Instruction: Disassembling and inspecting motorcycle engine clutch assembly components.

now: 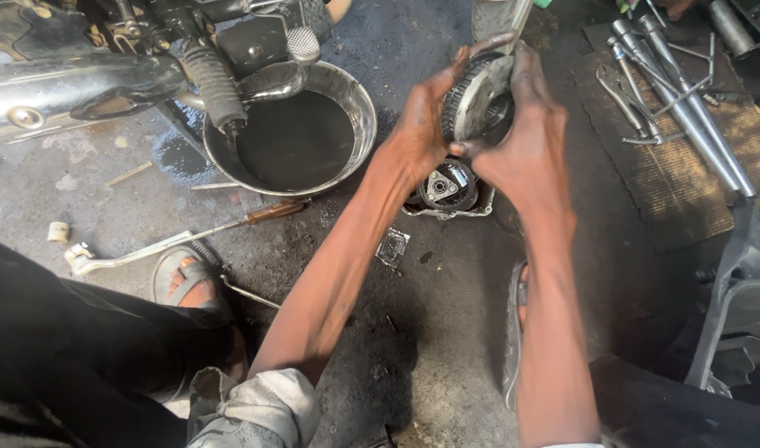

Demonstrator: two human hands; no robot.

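Both hands hold a round, toothed metal clutch drum up above the floor. My left hand grips its left rim with the fingers curled over the top. My right hand clasps the right side and the underside. Both hands are dark with oil. Directly below them on the floor lies a small metal engine cover with a round hub and a triangular plate inside it.
A steel bowl of black oil stands at upper left under a motorcycle's footpeg and exhaust. A screwdriver and a kick lever lie on the concrete. Fork tubes and spanners rest on cardboard at the right. My sandalled feet are near.
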